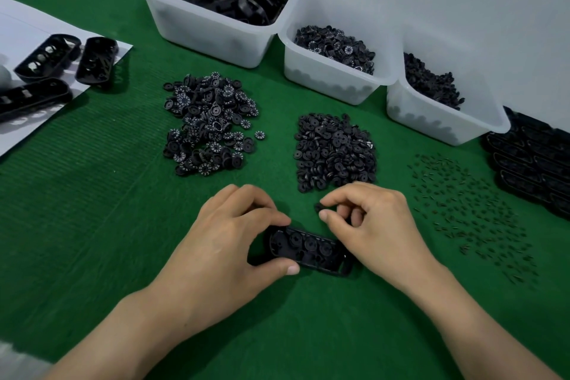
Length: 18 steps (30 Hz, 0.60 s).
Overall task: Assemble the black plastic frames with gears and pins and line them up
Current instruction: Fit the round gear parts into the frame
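Lower centre of frame: black frame point(308, 248) lies flat on the green bench point(92, 194), long axis running left to right, right end slightly nearer the camera. Round gears sit in its pockets.

Left hand point(234, 234): forearm enters from the lower left. The hand grips the frame's left end, thumb along the near edge and fingers curled over the far edge.

Right hand point(370, 225): forearm enters from the lower right. Thumb and forefinger pinch a small black part point(320, 206) just above the frame's far edge. It is too small to tell whether it is a gear. The other fingers are curled into the palm, and the heel of the hand is beside the frame's right end.

Middle of frame, beyond the hands: a pile of numbered gears point(209, 123) to the left and a pile of plain gears point(334, 151) to the right, close to the right hand's knuckles. Pins point(468, 213) are scattered over the bench at right.

Top of frame: three translucent bins in a diagonal row. The large bin point(191, 25) holds black frames, while the middle bin point(308, 68) and the right bin point(431, 120) hold small black parts.

Upper left: a white sheet point(18, 28) with three finished frames point(46, 55) lying on it. Right edge: stacked frames point(530, 163) in rows.
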Motion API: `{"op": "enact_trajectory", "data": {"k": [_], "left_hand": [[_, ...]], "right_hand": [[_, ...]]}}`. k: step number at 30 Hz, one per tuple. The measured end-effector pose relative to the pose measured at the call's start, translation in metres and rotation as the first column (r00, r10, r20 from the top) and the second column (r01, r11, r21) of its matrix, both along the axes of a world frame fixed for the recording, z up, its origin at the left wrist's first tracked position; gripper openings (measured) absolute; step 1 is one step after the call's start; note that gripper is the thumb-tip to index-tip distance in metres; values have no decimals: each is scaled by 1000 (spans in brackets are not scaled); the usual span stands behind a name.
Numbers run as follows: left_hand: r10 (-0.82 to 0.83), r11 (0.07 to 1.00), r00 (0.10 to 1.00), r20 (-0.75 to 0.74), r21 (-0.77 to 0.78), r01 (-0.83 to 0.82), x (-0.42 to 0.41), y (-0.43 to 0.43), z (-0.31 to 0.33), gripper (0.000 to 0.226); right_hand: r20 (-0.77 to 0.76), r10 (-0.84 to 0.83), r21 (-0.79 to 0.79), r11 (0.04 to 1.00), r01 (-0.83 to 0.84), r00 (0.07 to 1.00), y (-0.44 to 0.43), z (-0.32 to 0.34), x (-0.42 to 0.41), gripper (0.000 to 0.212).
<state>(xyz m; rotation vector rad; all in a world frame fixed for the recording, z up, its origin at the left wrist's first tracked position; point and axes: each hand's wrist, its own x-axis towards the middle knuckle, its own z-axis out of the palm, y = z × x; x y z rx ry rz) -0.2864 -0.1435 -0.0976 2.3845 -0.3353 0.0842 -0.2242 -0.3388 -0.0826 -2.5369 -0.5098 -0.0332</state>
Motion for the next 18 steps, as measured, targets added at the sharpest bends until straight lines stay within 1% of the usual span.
{"op": "enact_trajectory", "data": {"k": [5, 8, 9, 11, 13, 15, 18], "left_hand": [[3, 1000, 1000, 2, -4, -3, -1, 0, 0, 57], [5, 1000, 1000, -1, -4, -5, -1, -1, 1, 58], [6, 1000, 1000, -1, -3, -6, -1, -1, 1, 58], [4, 1000, 1000, 4, -4, -4, 0, -1, 1, 57], [2, 1000, 1000, 12, -4, -2, 0, 0, 0, 55], [2, 1000, 1000, 15, -1, -2, 0, 0, 0, 54], [1, 1000, 1000, 17, 0, -1, 0, 0, 0, 54]], "right_hand": [[-31, 44, 10, 999, -44, 999, 2, 3, 1, 9], [-76, 113, 172, 980, -99, 991, -1, 9, -5, 13], [-73, 167, 185, 971, -151, 983, -1, 11, -9, 12], [-45, 253, 109, 963, -247, 966, -1, 14, -18, 9], [-40, 266, 48, 963, -264, 963, -3, 15, -20, 11], [-39, 265, 27, 964, -264, 963, -5, 17, -18, 14], [-17, 306, 0, 952, -306, 952, -6, 19, -20, 13]]}}
